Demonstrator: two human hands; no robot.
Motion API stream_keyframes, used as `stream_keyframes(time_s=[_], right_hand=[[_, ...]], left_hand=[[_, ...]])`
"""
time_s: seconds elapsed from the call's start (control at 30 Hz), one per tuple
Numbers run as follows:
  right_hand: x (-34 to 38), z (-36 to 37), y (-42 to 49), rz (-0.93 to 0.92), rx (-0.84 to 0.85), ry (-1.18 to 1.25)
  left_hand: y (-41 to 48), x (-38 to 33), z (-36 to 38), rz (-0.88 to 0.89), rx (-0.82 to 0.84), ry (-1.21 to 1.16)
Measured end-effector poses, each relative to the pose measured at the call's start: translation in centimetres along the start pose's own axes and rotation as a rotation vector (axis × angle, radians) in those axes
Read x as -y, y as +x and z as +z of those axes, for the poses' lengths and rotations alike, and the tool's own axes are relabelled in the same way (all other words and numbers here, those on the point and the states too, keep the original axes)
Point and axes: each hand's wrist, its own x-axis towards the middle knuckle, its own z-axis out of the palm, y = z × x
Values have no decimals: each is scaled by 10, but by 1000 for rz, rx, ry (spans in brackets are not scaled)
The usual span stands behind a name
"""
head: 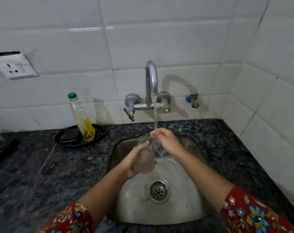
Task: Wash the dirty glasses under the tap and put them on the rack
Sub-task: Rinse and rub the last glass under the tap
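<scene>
Over the sink (185,207), beneath the tap (151,78), found glass (145,153) gripped low on its body in left hand (134,163), long axis tilted, mouth up toward the stream (155,115). Noted right hand (166,140) nearer the mouth, fingertips (153,132) bunched at the rim; could not confirm a pinch.

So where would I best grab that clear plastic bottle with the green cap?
Probably round the slim upper body of the clear plastic bottle, just below its green cap, coming from the front: the white tiled wall stands behind it, and it leans in the black round tray, so a wrapped grip steadies it.
</scene>
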Motion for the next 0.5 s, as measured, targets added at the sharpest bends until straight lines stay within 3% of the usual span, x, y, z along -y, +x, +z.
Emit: stream_keyframes(time_s=[0.1,0.17,0.27,0.4,0.5], right_hand=[[0,2,-6,170,92,117],[-3,7,-11,244,116,129],[-6,7,-9,275,18,144],[-4,4,-5,154,50,-17],[-4,-1,-11,-184,40,-390]], left_hand=[[14,4,10,-120,-70,-527],[23,5,20,-94,-153,-635],[36,2,32,-83,-218,-758],[44,-17,40,-104,-219,-830],[42,-28,38,-106,-164,-789]])
